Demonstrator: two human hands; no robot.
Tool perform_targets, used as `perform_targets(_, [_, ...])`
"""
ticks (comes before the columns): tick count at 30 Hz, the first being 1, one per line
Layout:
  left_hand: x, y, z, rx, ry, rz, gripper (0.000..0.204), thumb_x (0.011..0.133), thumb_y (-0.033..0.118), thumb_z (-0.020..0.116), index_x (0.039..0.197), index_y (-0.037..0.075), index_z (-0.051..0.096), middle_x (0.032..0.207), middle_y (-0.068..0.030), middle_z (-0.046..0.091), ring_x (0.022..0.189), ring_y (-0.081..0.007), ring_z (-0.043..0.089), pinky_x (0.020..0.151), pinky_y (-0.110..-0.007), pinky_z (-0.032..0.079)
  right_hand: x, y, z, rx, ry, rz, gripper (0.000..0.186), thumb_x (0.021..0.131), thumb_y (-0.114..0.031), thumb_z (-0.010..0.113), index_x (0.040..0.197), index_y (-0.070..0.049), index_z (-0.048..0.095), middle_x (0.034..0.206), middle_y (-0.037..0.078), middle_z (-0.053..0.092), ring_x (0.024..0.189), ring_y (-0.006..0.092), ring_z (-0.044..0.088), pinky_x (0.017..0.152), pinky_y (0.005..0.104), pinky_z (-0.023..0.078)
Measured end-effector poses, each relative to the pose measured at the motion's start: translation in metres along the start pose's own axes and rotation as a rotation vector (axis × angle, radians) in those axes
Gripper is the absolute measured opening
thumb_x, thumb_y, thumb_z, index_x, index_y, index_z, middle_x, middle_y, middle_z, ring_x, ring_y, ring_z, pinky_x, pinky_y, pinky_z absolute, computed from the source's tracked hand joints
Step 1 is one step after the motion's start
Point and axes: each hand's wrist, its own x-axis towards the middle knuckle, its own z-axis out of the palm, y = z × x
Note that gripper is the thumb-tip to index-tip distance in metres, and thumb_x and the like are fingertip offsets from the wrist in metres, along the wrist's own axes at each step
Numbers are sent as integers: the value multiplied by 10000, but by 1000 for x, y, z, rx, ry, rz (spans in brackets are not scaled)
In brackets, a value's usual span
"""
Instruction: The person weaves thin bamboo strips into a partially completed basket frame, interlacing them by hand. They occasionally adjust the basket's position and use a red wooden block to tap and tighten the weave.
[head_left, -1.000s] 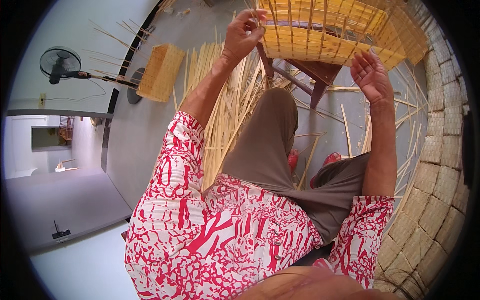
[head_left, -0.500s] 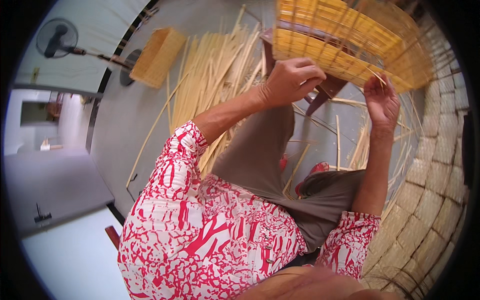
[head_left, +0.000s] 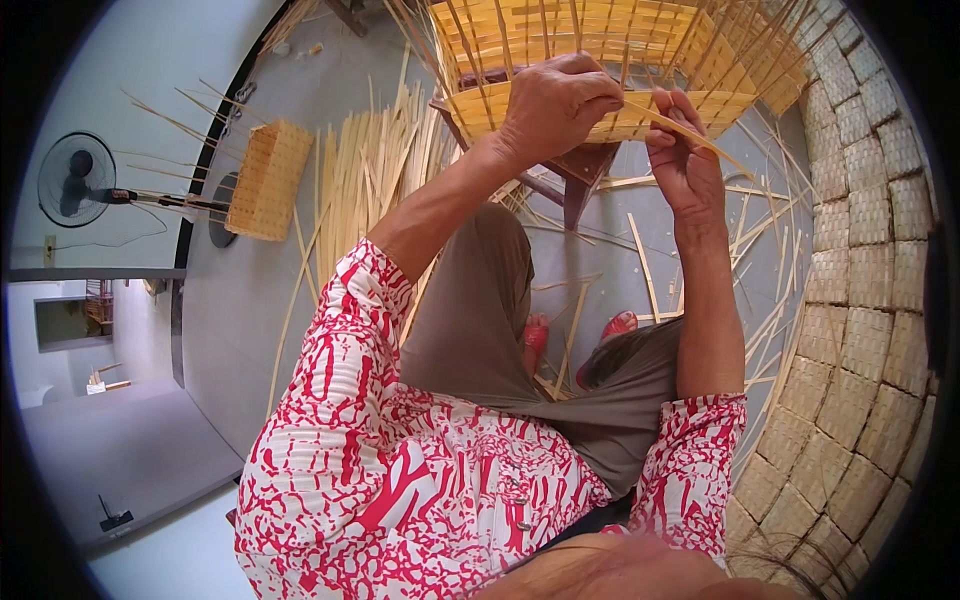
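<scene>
Head view: left hand [head_left: 558, 105] grips the yellow woven basket [head_left: 600, 60] rim; right hand [head_left: 683, 160] pinches a bamboo strip [head_left: 690, 130].

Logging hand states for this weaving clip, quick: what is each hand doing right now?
Left hand: closed, gripping the rim of the half-woven basket.
Right hand: closed, pinching a thin bamboo strip at the basket's edge.

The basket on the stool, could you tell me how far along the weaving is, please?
Done: the basket has a woven base and lower wall, and a finished one lies on the floor. In hand: the left hand presses the wall while the right hand pinches a strip. Left: bare uprights stand above the weave, and loose strips lie unused.
</scene>
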Motion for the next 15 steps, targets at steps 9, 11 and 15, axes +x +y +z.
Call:
perform_targets(9, [5,-7,-6,-108,-98,-144,118,867,202,778,933,111,744,824,-22,662,702,-136,652,600,-281,510,3,-6,42,-799,-120,-55,451,1006,-236,602,1421,-82,520,1307,63,616,1095,113,602,870,246,509])
perform_targets(11, [4,-8,-5,-127,-84,-149,114,870,201,777,929,109,743,819,-18,662,698,-128,649,600,-281,511,4,-6,42,-880,-96,-82,400,1003,-242,607,1363,-74,559,1253,59,632,1106,122,598,920,267,494])
perform_targets(15, [7,-5,-6,-246,-79,-198,112,864,185,780,921,97,742,794,-22,665,686,-122,644,601,-277,511,4,2,35,-695,-33,-130,302,989,-252,634,1219,-57,619,1195,81,640,1118,152,594,998,309,466])
